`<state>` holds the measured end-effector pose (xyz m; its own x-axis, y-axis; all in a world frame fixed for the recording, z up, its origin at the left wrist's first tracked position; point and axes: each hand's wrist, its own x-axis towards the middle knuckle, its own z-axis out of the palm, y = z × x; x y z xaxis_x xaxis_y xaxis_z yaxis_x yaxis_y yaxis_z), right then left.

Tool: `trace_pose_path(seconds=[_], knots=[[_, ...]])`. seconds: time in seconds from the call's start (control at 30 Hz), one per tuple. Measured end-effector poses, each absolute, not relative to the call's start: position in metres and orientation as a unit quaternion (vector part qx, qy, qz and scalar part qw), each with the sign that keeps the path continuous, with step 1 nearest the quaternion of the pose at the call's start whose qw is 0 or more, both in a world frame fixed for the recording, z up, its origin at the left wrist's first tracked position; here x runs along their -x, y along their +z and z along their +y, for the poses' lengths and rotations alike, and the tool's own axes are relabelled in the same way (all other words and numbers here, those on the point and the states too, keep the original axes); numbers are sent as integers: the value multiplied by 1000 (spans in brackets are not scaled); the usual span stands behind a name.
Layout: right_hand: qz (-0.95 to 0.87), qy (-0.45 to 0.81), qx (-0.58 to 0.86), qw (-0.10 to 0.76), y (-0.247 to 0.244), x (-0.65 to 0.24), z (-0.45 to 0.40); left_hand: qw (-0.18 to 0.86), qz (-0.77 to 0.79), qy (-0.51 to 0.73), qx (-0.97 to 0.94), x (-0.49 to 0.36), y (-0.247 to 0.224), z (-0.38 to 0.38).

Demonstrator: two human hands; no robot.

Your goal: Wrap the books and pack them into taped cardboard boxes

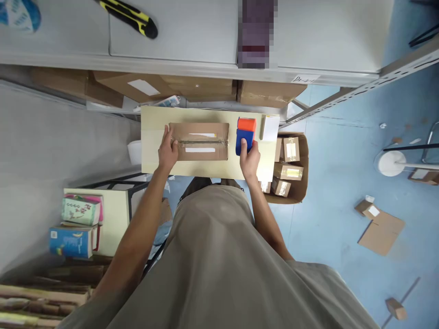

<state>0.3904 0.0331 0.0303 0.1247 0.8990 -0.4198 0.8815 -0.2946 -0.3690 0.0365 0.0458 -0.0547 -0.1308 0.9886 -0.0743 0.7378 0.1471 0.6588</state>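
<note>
A closed brown cardboard box [202, 155] lies lengthwise on the pale yellow tabletop [195, 169]. Its middle seam has clear tape along it, with a white label strip on either side. My left hand [168, 152] grips the box's left end, thumb on top and fingers along the edge. In my right hand [250, 161] is a blue and orange tape dispenser [244, 135], held above the table just right of the box. The fingers under the dispenser are partly hidden. A small white box [270, 127] stands at the table's right end.
A large open carton [304, 183] with several small taped boxes stands right of the table. Above the table's far edge runs a grey shelf [192, 41] bearing a yellow-black utility knife [137, 20]. Books [73, 241] sit at lower left; flattened cardboard [382, 233] lies on the blue floor.
</note>
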Motion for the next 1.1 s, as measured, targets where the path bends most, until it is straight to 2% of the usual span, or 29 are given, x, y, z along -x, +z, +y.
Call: trace_pose_path(seconds=[0.1, 0.23, 0.4, 0.47, 0.63, 0.83, 0.93, 1.1], knots=[[-605, 258, 753, 27, 36, -382, 29, 264, 748, 225, -566, -28, -71, 45], [-615, 305, 723, 79, 26, -374, 40, 251, 753, 241, -559, -17, -88, 47], [-639, 343, 687, 54, -6, -364, 55, 287, 747, 226, -555, -16, -86, 53], [-618, 360, 690, 107, -14, -363, 56, 315, 742, 245, -539, -19, -80, 56], [-506, 411, 678, 338, -12, -365, 53, 388, 699, 319, -509, -29, -59, 64], [-453, 414, 634, 471, -11, -365, 31, 315, 664, 452, -505, -35, -50, 39], [-418, 423, 639, 488, -28, -363, 3, 270, 721, 452, -452, -43, -66, 10], [-380, 430, 691, 439, -67, -357, -60, 326, 745, 439, -383, -66, -98, -46]])
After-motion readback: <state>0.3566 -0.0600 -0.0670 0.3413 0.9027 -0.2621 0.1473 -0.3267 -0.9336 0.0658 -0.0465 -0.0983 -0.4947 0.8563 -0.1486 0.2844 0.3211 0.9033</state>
